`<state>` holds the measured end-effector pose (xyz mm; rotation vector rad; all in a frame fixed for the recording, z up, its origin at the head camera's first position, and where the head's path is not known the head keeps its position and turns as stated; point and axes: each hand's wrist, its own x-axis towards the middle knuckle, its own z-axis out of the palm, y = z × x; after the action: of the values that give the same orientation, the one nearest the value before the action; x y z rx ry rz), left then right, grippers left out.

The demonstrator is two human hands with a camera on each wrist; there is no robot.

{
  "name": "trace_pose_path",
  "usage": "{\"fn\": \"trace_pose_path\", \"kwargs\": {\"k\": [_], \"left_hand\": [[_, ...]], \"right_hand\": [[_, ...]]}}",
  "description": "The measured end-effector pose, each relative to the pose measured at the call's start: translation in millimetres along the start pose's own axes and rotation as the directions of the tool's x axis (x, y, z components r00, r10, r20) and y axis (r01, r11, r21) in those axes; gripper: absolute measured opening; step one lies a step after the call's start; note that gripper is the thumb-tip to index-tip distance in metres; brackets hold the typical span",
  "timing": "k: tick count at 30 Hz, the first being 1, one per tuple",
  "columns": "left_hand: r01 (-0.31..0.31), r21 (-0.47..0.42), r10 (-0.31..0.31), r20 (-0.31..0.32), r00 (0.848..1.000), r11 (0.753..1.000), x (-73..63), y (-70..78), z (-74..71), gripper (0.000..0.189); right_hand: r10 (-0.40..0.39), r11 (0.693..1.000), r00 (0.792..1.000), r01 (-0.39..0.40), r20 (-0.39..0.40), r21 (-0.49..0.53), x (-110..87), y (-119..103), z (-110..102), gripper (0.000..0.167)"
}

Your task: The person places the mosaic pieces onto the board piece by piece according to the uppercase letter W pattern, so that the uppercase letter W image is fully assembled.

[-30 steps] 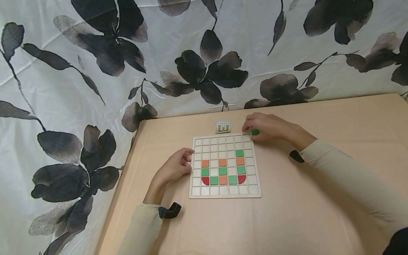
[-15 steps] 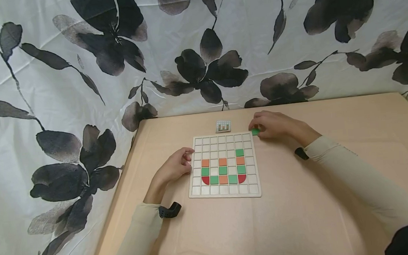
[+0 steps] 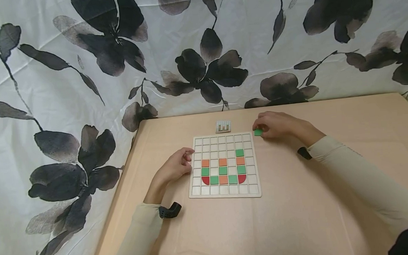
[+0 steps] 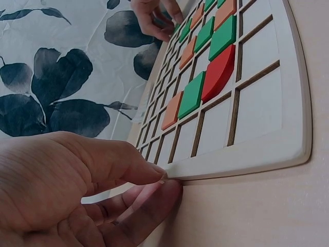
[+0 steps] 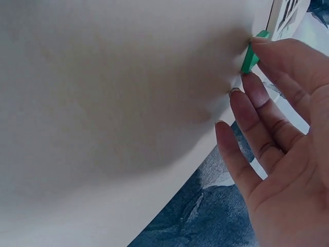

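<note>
The white grid board (image 3: 252,191) lies on the table with green and orange square tiles and two red rounded tiles in some of its cells. My left hand (image 3: 173,165) holds the board's left edge; in the left wrist view, thumb and fingertips (image 4: 154,172) meet right at its rim. Off the board's far right corner, my right hand (image 3: 276,124) pinches a green square tile (image 5: 251,55) between thumb and fingertips, close over the table. The tile (image 3: 258,132) sticks out partly from beneath the fingers, the rest hidden.
Behind the board lies a small card (image 3: 223,126) printed with a grid pattern. The wooden table (image 3: 299,222) ends at the back against a hanging flowered cloth (image 3: 198,23), which also runs along the left side.
My right hand has drawn back to the right, away from the board's far right corner, with the green tile still pinched. My left hand has stayed at the board's left edge.
</note>
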<state>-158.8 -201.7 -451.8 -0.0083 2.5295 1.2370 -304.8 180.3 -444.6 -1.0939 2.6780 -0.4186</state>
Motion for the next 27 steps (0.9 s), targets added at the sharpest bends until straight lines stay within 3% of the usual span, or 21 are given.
{"fn": "trace_pose_path", "kwargs": {"k": [11,18,27], "left_hand": [[0.002,-0.003,-0.002,0.006,1.000,1.000,0.4,0.1,-0.5,0.059],[0.000,-0.010,0.001,0.010,1.000,1.000,0.8,0.0,-0.7,0.060],[-0.001,-0.009,0.001,0.007,1.000,1.000,0.5,-0.8,-0.6,0.060]], "right_hand": [[-0.011,1.000,1.000,0.011,0.005,0.008,-1.8,3.3,-2.8,0.021],[0.025,1.000,1.000,-0.026,0.014,0.009,-3.6,4.6,-4.2,0.025],[0.025,0.998,1.000,-0.024,0.006,-0.057,-3.0,7.0,-3.0,0.022]]}}
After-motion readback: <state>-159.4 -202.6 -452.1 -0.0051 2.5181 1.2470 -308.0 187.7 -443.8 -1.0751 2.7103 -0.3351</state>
